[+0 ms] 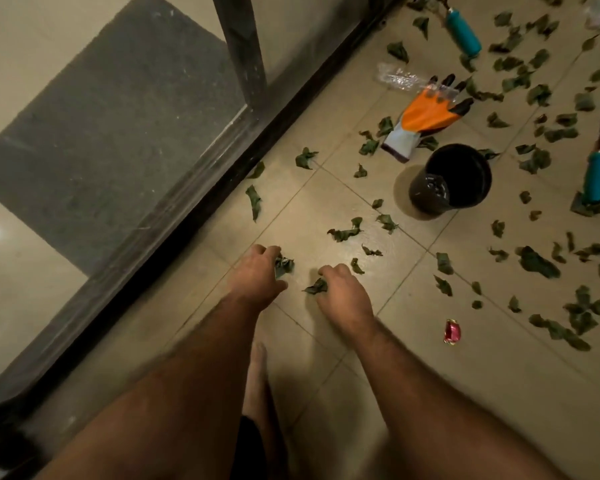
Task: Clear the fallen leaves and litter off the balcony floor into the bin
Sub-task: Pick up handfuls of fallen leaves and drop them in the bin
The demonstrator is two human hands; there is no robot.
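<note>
floor (pixel 326 202): tiled, leaves scattered.
left hand (pixel 257 271): fingers curled round leaf (pixel 284 265).
right hand (pixel 343 292): pinching leaf (pixel 316 286).
pot (pixel 454 178): well apart, on its side.
risk: curled leaves may slip out in transit.

Your left hand (pixel 257 271) and right hand (pixel 340 289): both arms stretched forward and down, fingers curled, knuckles up.

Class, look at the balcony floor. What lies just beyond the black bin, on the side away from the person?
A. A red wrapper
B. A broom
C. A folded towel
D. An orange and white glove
D: the orange and white glove lies on the tiles just past the black bin, while the red wrapper lies nearer the person.
</note>
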